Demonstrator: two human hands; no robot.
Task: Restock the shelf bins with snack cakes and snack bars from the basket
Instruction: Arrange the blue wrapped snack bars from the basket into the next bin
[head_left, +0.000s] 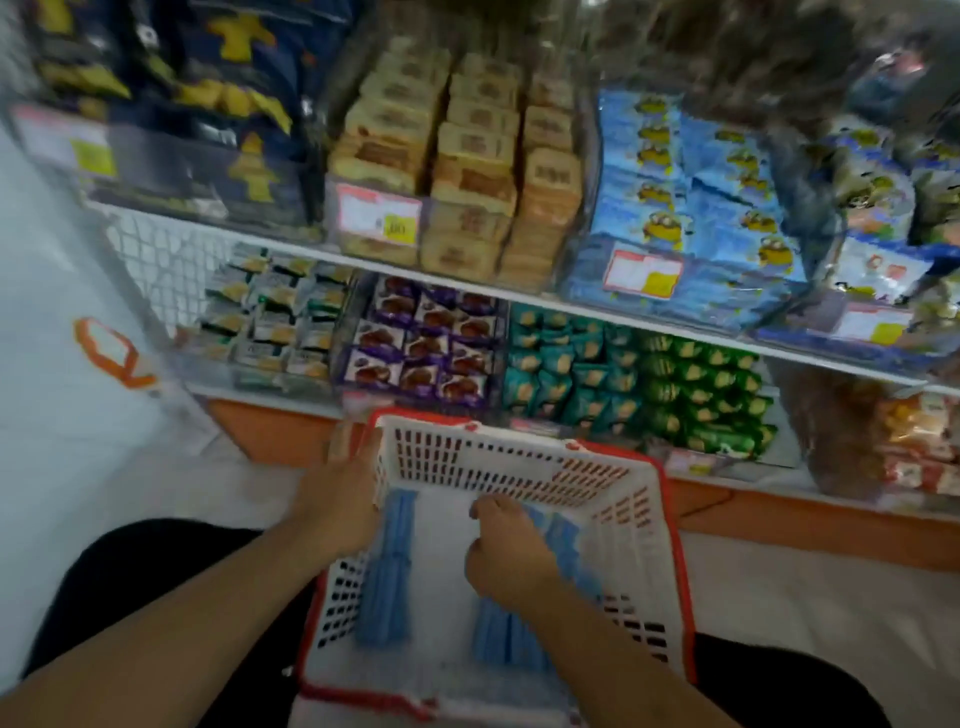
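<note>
While the left hand curls its fingers over the near-left rim of the white basket, seemingly steadying it, the right hand dips inside with fingers bent onto a row of blue snack bars; blur hides whether it has truly pinched any. To do this well, keep the basket braced, gather a small stack squarely from the right row or the left row, then lift it clear of the wall toward a matching shelf bin.
</note>
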